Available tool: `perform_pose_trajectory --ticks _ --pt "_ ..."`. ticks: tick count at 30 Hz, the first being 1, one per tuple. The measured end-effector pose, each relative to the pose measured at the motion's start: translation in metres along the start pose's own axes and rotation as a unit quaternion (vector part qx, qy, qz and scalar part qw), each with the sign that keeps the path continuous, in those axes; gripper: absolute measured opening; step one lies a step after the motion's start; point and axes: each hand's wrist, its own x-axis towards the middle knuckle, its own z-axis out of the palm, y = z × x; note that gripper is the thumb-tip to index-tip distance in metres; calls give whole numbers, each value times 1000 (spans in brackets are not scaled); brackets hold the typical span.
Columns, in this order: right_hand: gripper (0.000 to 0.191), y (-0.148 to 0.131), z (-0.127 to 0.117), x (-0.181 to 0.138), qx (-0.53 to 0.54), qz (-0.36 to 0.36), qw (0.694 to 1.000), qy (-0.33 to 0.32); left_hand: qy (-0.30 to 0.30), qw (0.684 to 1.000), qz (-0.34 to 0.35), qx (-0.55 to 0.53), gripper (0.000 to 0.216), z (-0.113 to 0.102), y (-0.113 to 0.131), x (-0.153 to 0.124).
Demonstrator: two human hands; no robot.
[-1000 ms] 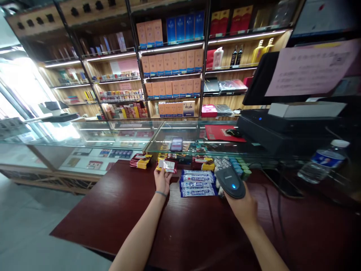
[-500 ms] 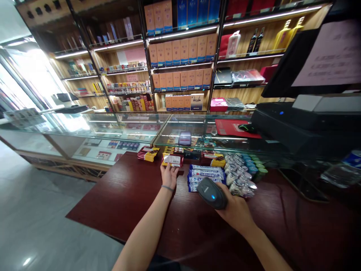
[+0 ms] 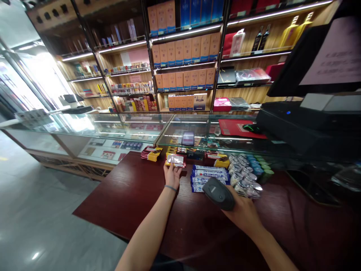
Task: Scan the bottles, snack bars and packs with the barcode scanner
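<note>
My left hand (image 3: 172, 175) reaches across the dark red counter (image 3: 126, 195) and grips a red snack packet (image 3: 175, 160) by its near edge, over a small stack by the glass case. My right hand (image 3: 242, 212) is wrapped round a black barcode scanner (image 3: 218, 193), whose head points left toward the blue-and-white wrapped bars (image 3: 209, 174). Just right of the scanner sit several small round silver and blue tins (image 3: 245, 177).
A glass display case (image 3: 132, 130) runs along the counter's far edge, with tall shelves of boxes and bottles (image 3: 183, 56) behind. A black cash register and screen (image 3: 304, 113) stand at the right. A red-and-yellow packet stack (image 3: 151, 153) lies at the left. Grey floor (image 3: 36, 226) lies beyond the counter's left edge.
My right hand has drawn the scanner back toward me and down to the counter. The scanner's blue light no longer shows. My left hand stays on the red packet while the view shifted.
</note>
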Motion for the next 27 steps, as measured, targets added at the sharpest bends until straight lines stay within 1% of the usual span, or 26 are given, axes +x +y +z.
perform_pose_trajectory --ticks 3,6,9,11,13,15,17,19,21,23,25,26,27 --pt "49 -1 1 1 6 2 1000 10 -2 1000 17 22 28 1 -1 -1" --pt "46 -1 -2 5 22 -18 999 25 5 996 60 71 33 4 1 -1" --pt "42 6 -3 6 22 -45 998 43 43 983 140 111 35 12 12 2" --pt "41 12 -2 6 10 -56 997 46 77 967 203 132 35 18 26 7" --pt "42 18 1 4 0 -56 997 45 92 945 269 165 35 23 46 14" --pt "40 21 3 2 -6 -42 997 60 77 912 341 216 32 25 70 21" --pt "37 21 3 1 -4 -34 996 79 47 866 405 288 27 22 94 28" --pt "36 19 2 1 6 -37 995 88 18 819 433 377 25 16 119 34" --pt "34 16 1 1 16 -42 995 88 -4 782 424 456 26 8 140 39" --pt "32 12 -1 0 22 -28 995 89 -36 761 410 502 27 0 158 43" --pt "33 8 -3 0 28 -5 996 88 -80 748 412 514 25 -7 171 46" --pt "34 6 -4 -1 34 7 996 86 -98 748 411 512 25 -9 175 47" --pt "36 4 -4 -1 41 17 995 85 -110 756 401 505 26 -11 179 49"
